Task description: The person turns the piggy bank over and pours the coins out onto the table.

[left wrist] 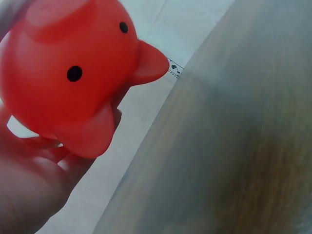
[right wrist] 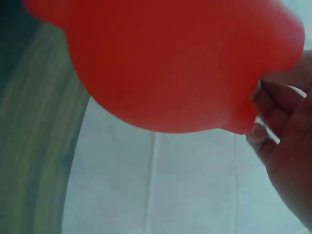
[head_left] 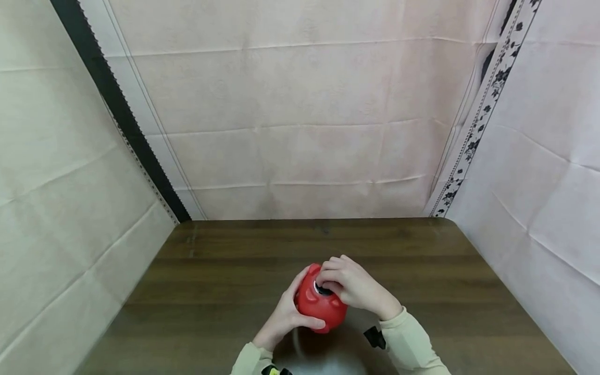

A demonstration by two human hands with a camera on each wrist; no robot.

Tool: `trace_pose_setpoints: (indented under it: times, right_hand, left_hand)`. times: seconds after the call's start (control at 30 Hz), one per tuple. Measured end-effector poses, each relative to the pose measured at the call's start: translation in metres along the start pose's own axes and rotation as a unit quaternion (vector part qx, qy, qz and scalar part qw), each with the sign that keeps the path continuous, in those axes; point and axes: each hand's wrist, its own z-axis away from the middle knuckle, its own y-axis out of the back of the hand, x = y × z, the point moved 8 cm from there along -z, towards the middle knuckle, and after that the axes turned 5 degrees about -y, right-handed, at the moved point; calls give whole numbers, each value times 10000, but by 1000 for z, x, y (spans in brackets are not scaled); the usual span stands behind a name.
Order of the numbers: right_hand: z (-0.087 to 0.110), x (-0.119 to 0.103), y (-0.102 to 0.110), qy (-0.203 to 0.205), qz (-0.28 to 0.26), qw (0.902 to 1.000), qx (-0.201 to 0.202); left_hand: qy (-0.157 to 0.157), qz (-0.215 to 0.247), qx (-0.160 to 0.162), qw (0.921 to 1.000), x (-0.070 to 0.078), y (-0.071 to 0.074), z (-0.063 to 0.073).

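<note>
The red figure, a rounded, animal-like body with stubby lobes, lay between the two hands, held up off the worktop near its front edge. The left hand gripped it from the left: the thumb pressed across its lower front while the fingers reached up along the far left side, spread about as wide as the body. The right hand was on the other side, higher than the left and over the figure's upper right, its fingers bent and gathered narrowly. Its fingertips sat at a black disc set in the figure's upturned face; whether they pinched the disc or merely touched it could not be told, since the fingers covered part of it.

From the left wrist, the figure filled the upper left, with two black eye dots and two pointed lobes showing, and the left palm and fingers lay below and behind it. From the right wrist, the smooth red body hung across the top, and the right hand's bent fingers came in from the right edge, close against a small lobe.

Both forearms wore pale sleeves, a black strap end sticking out beside the right one. Creased whitish cloth stood behind the worktop.
</note>
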Motion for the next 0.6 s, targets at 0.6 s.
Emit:
trace_pose_setpoints:
  times: [0.6]
  right_hand:
    - [5,4,4,-496,1099,9925,190]
  left_hand:
    - [-25,-247,101,9996,-1,-3,-6]
